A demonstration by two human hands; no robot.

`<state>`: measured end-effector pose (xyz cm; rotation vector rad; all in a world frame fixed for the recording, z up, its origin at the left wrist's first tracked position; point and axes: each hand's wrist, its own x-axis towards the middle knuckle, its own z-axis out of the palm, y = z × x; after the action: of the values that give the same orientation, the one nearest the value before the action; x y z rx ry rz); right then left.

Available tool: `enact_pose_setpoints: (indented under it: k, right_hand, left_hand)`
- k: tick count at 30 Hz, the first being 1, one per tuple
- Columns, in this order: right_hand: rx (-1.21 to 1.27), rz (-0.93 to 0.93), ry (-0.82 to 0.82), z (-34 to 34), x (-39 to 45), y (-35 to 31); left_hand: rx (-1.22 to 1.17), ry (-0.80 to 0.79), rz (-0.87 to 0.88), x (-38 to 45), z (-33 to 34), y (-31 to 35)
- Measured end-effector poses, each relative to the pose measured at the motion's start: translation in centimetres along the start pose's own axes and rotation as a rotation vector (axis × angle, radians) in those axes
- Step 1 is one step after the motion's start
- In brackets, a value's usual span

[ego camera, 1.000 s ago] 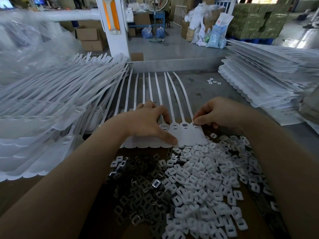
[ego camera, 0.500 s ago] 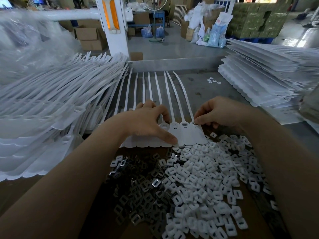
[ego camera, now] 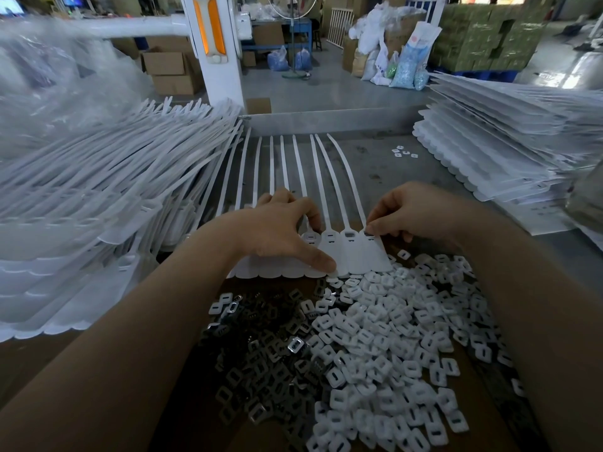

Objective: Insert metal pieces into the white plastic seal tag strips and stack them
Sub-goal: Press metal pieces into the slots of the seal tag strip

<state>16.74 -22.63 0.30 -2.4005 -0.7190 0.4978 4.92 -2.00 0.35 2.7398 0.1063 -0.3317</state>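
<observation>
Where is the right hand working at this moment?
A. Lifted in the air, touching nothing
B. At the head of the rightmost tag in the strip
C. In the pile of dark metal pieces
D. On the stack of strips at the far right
B. The right hand pinches at the slot of the rightmost tag in the seal tag strip, which the left hand holds flat.

A factory or warehouse floor. Beyond the white pillar (ego camera: 213, 50) lie bare concrete, cardboard boxes (ego camera: 169, 68) to its left, and sacks (ego camera: 403, 60) and wrapped pallet goods (ego camera: 483, 31) to its right; bulk tag stacks (ego camera: 509, 138) lie nearer.
</observation>
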Motion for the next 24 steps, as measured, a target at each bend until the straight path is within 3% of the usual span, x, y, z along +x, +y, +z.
enact_pose_setpoints:
  k: [10,14,16,21,24]
  right_hand:
    - [0.033,-0.019,0.049,0.7,-0.6,-0.6]
    - [0.119,-0.175,0.086,0.9,-1.5,-2.2]
    - [0.078,-0.295,-0.008,0.7,-2.3,-3.1]
    - [-0.011,-0.475,-0.463,0.9,-3.9,-5.3]
    - [-0.062,-0.53,-0.564,1.9,-4.2,-6.3]
  left_hand:
    - [0.009,0.001,-0.001,0.0,0.1,-0.1]
    - [0.014,-0.004,-0.008,0.1,0.2,-0.2]
    - [0.016,0.0,-0.008,0.2,0.2,-0.2]
    - [0.019,0.0,0.002,0.3,0.2,-0.4]
    - [0.012,0.01,-0.003,0.6,0.3,-0.6]
